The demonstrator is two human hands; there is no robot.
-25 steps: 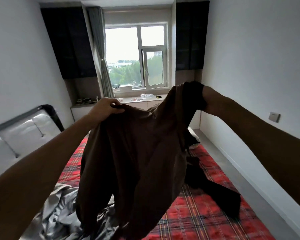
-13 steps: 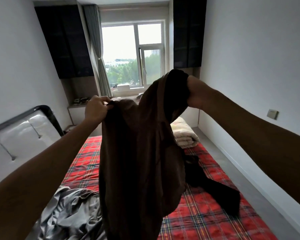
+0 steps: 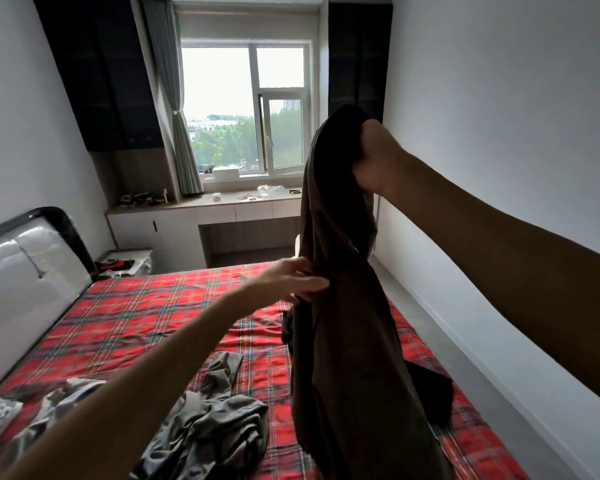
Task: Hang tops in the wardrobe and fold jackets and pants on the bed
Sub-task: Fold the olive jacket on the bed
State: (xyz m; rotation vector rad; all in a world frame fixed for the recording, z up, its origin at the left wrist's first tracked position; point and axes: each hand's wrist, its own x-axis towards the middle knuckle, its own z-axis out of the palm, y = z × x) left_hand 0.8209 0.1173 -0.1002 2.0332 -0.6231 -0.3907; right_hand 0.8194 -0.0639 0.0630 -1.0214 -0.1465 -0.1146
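At right of centre in the frame, the right hand (image 3: 373,157) is raised level with the lower part of the window (image 3: 243,109). It grips the bunched top end of a dark brown garment (image 3: 347,341). The cloth wraps over the curled fingers and hides them, so only the back of the hand and the wrist show. The garment hangs from that grip in one long column, narrow at the top and wider below, and runs down past the bottom edge of the frame in front of the bed (image 3: 136,317). The left hand (image 3: 284,280) is at mid-frame, lower than the right, and reaches across to the garment's left edge. Its fingers (image 3: 314,282) are extended and slightly spread, with the tips at that edge about halfway down the hanging cloth. Motion blur hides whether they pinch the fabric or only touch it. A crumpled grey garment (image 3: 219,420) lies on the red plaid sheet at lower centre. A black garment (image 3: 430,389) lies on the sheet at lower right, partly behind the brown one. The padded headboard (image 3: 25,271) is at the left edge of the frame.
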